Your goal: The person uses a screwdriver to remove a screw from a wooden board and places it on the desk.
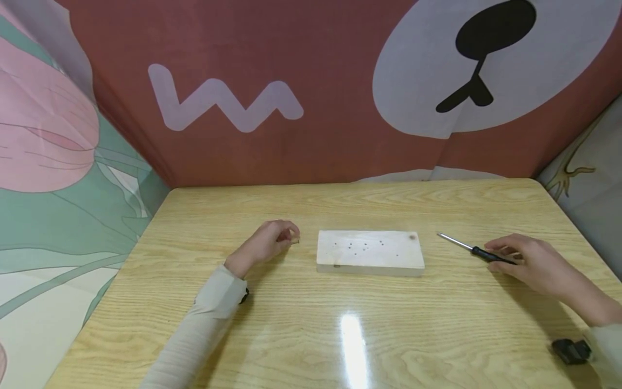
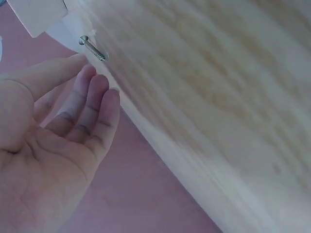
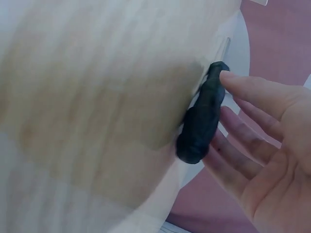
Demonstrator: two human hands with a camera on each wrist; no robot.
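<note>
Thumb and forefinger of my left hand pinch a small screw left of the board. Its round head and threaded shank stick out past the thumb tip in the left wrist view, where the forefinger's tip is hidden. Right of the board, my right hand holds a screwdriver by its black handle. The thumb tip is on one side of the handle and the other fingers are behind it; the metal shaft points left, toward the board. Between the hands lies a pale wooden board with several small dark holes.
The wood-grain table carries the board near its middle. A red printed cloth hangs along the far edge, with more printed cloth at the left. A dark wrist camera shows below the right forearm.
</note>
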